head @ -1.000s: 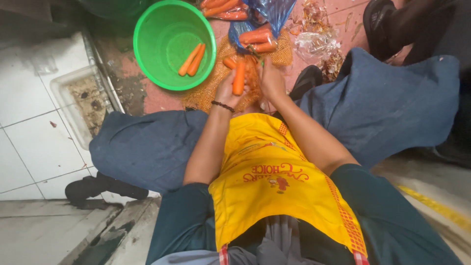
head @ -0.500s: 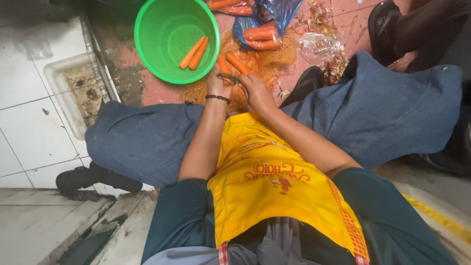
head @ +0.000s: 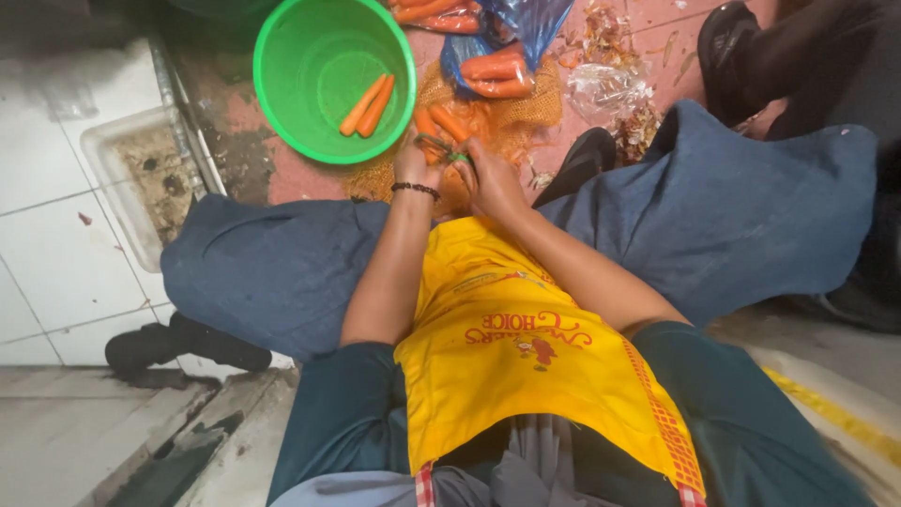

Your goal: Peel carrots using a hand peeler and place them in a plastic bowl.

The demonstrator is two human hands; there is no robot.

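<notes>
Your left hand (head: pixel 413 169) grips a carrot (head: pixel 449 127) over the brown sack (head: pixel 526 113) on the floor. Your right hand (head: pixel 493 178) is closed on a green peeler (head: pixel 441 150). Peel away from your fingers. The green bowl (head: pixel 282 113) sits near, to your left, with room inside.

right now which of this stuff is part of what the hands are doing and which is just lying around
In use:
left hand and right hand, together on a carrot
green tub holding two carrots
blue bag of carrots
orange mesh sack

Lying about:
clear plastic wrap
peel scraps
floor drain
</notes>
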